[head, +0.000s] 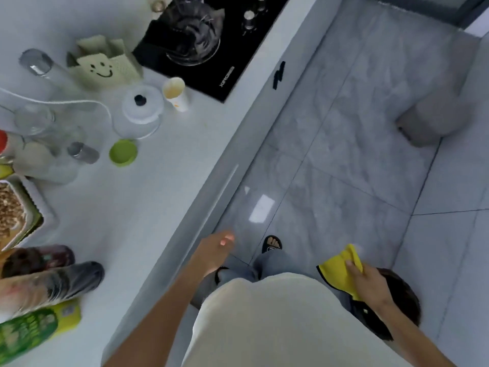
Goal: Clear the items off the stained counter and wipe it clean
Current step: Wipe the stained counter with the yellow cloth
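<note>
Desk clearing is judged not yet begun: the white surface is crowded along its far and left sides, while the near stretch by the edge lies bare. A yellow cloth is gripped in the right hand, held off over the floor and well apart from the desk. The left hand is held loosely spread and holds nothing, just beyond the desk's front edge. The next move is judged to call for that free hand to lift items away before any wiping.

A paper cup stands upright near the stove, with an orange film seen inside (no liquid can be made out). A lidded glass pot is beside it, contents not discernible. A small green bowl looks empty. A tray at the left edge holds something brown and crumbly.
</note>
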{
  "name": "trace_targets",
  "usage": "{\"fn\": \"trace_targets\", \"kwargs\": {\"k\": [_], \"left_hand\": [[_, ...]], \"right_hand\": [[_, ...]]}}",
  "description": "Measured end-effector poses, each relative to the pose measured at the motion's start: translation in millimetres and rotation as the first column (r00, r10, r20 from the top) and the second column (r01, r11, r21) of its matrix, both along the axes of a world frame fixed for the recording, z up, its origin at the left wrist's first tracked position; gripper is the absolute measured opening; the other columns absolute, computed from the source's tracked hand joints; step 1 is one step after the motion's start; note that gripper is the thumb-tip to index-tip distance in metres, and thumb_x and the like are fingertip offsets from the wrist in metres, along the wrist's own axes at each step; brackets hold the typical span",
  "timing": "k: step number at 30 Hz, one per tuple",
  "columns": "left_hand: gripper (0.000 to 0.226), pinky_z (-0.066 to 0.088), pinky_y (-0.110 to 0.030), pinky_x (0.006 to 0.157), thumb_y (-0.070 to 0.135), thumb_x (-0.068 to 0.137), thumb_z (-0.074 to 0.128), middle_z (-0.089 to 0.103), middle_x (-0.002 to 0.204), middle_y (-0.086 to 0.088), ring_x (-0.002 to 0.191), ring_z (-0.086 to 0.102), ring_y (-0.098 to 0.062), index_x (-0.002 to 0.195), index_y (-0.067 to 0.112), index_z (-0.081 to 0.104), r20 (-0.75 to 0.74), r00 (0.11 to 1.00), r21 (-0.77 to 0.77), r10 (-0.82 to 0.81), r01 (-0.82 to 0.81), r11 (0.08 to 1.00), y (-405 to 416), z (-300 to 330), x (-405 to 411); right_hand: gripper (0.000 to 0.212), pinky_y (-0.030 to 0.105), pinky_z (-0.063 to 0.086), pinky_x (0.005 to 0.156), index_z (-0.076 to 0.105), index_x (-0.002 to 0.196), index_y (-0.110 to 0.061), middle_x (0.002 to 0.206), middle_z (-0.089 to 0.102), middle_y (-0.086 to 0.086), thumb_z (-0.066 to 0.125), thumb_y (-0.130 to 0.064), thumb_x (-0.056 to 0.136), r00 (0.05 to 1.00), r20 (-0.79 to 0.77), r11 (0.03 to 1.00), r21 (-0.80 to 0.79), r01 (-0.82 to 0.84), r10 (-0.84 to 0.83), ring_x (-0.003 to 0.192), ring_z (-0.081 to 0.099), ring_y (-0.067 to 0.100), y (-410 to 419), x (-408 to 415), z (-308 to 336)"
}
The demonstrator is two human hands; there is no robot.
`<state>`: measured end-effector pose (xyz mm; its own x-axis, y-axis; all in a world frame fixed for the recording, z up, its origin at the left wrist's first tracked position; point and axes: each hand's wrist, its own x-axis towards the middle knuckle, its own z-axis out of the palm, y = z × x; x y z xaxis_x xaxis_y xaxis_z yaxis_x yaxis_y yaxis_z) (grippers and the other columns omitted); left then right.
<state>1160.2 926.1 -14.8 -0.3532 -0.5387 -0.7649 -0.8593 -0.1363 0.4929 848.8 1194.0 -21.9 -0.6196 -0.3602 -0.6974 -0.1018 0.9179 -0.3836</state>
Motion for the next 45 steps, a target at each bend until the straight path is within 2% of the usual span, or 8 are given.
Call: {"fn": "trace_targets", "kwargs": {"k": [6,10,12,15,30,35,40,45], "left_hand": [[0.022,0.049,-0.023,0.086,0.025,0.107,0.056,0.075,0.119,0.002,0.117,0.068,-0.020,0.118,0.025,0.075,0.145,0.981,-0.017,-0.128,0.132,0.991,-23.9,-12.9,-30.2],[0.023,0.050,-0.027,0.099,0.027,0.108,0.057,0.076,0.125,0.001,0.117,0.070,-0.018,0.123,0.024,0.075,0.225,0.952,-0.029,-0.209,0.221,0.975,-50.3,-15.0,-45.9],[0.023,0.051,-0.027,0.098,0.027,0.108,0.057,0.077,0.124,0.001,0.113,0.072,-0.019,0.122,0.025,0.075,0.250,0.937,-0.001,-0.242,0.251,0.968,-64.9,-16.2,-56.8],[0.021,0.051,-0.027,0.096,0.026,0.108,0.056,0.078,0.121,0.000,0.109,0.073,-0.020,0.118,0.026,0.075,0.270,0.920,0.030,-0.284,0.287,0.957,-93.4,-22.0,-81.2],[0.029,0.049,-0.025,0.089,0.038,0.110,0.046,0.070,0.119,0.006,0.105,0.069,-0.017,0.124,0.030,0.070,0.050,0.889,-0.008,-0.456,0.457,0.889,-251.4,-0.5,-374.8],[0.027,0.048,-0.023,0.092,0.035,0.106,0.055,0.071,0.122,0.007,0.112,0.068,-0.013,0.128,0.031,0.070,-0.060,0.894,0.016,-0.445,0.446,0.895,-284.0,2.8,-466.6],[0.029,0.053,-0.025,0.098,0.032,0.108,0.054,0.072,0.121,0.002,0.112,0.069,-0.016,0.130,0.027,0.071,-0.060,0.906,0.036,-0.419,0.422,0.906,-304.6,-1.8,-531.3],[0.025,0.051,-0.029,0.099,0.030,0.111,0.050,0.074,0.124,-0.005,0.114,0.069,-0.022,0.121,0.023,0.072,0.072,0.893,0.038,-0.445,0.443,0.896,-322.2,-8.1,-549.4]], "right_hand": [[0.044,0.035,0.040,0.082,0.063,0.135,-0.006,0.123,0.070,0.019,0.048,-0.037,0.108,0.998,0.047,0.997,-0.064,0.043,-0.040,0.113,0.064,0.037,-60.6,-53.4,1.9],[0.037,0.034,0.039,0.080,0.066,0.118,-0.011,0.107,0.069,0.011,0.047,-0.041,0.108,0.993,0.055,0.983,-0.144,0.115,-0.108,0.097,0.060,0.030,-112.0,-87.5,8.3],[0.032,0.036,0.041,0.076,0.064,0.101,-0.013,0.098,0.068,0.012,0.048,-0.039,0.107,0.989,0.038,0.972,-0.185,0.147,-0.143,0.092,0.061,0.031,-134.3,-105.2,10.9],[0.032,0.034,0.044,0.068,0.064,0.098,-0.013,0.089,0.066,0.010,0.049,-0.040,0.107,0.981,0.011,0.960,-0.206,0.191,-0.193,0.084,0.060,0.029,-164.1,-132.4,14.2],[0.031,0.040,0.043,0.069,0.066,0.097,-0.002,0.084,0.070,0.021,0.051,-0.027,0.108,0.898,-0.039,0.899,-0.044,0.436,-0.437,0.084,0.065,0.040,-155.4,-223.8,11.7],[0.031,0.038,0.037,0.075,0.068,0.112,-0.005,0.095,0.071,0.021,0.051,-0.031,0.108,0.856,-0.059,0.856,0.035,0.516,-0.514,0.080,0.054,0.030,-154.6,-261.1,7.6],[0.030,0.041,0.044,0.074,0.066,0.113,-0.004,0.089,0.068,0.014,0.053,-0.030,0.106,0.832,-0.031,0.832,0.018,0.554,-0.554,0.083,0.060,0.033,-176.6,-330.6,-3.2],[0.026,0.040,0.046,0.070,0.067,0.106,-0.012,0.084,0.067,0.012,0.052,-0.033,0.106,0.869,-0.010,0.870,-0.008,0.494,-0.494,0.079,0.060,0.032,-225.2,-422.0,-5.4]]}}
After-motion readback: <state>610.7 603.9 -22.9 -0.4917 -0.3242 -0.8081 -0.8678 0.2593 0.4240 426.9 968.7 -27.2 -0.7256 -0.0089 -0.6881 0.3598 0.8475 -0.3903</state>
